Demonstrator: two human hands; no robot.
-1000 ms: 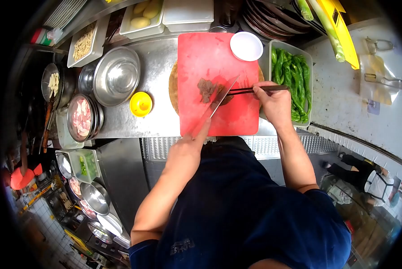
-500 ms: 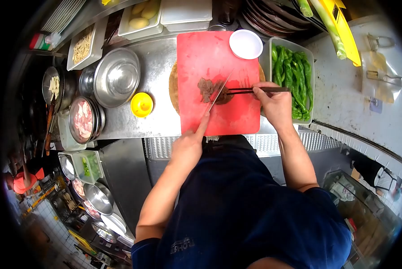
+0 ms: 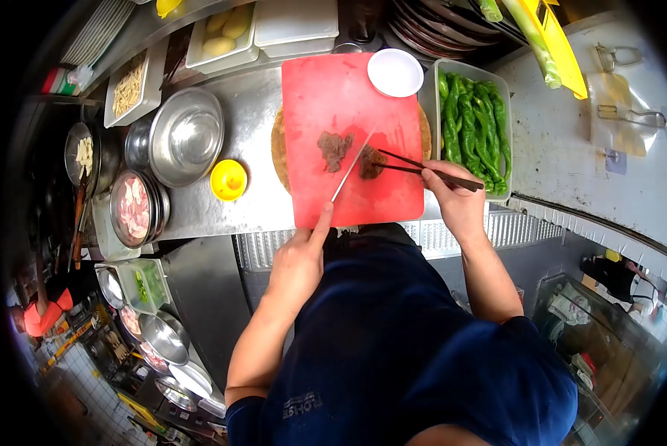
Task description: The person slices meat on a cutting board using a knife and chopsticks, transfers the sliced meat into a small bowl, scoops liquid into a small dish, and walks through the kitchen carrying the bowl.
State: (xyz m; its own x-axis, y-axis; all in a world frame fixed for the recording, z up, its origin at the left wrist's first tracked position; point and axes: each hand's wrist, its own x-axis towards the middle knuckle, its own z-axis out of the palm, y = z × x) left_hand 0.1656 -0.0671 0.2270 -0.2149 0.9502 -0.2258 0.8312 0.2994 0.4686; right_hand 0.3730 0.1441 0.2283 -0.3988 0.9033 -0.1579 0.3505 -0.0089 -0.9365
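Observation:
My left hand (image 3: 298,256) is closed round the handle of a knife (image 3: 351,168), index finger stretched along its back. The blade slants up and right across the red cutting board (image 3: 319,97). Left of the blade lies a pile of brown sliced meat (image 3: 334,151); on its right is a darker brown piece of meat (image 3: 371,163). My right hand (image 3: 455,197) holds dark chopsticks (image 3: 408,168), spread apart, with their tips at the darker piece. Whether the blade touches that piece I cannot tell.
A white bowl (image 3: 395,73) sits on the board's far right corner. Green peppers (image 3: 476,126) fill a bin to the right. A yellow cup (image 3: 229,180) and steel bowls (image 3: 187,137) stand left, beside a bowl of raw meat (image 3: 133,208). A person in orange (image 3: 43,316) is at far left.
The knife now lies between the two portions of meat, with a wider gap between them. The chopsticks have opened and tilted, their back ends lower. The whole view has shifted slightly.

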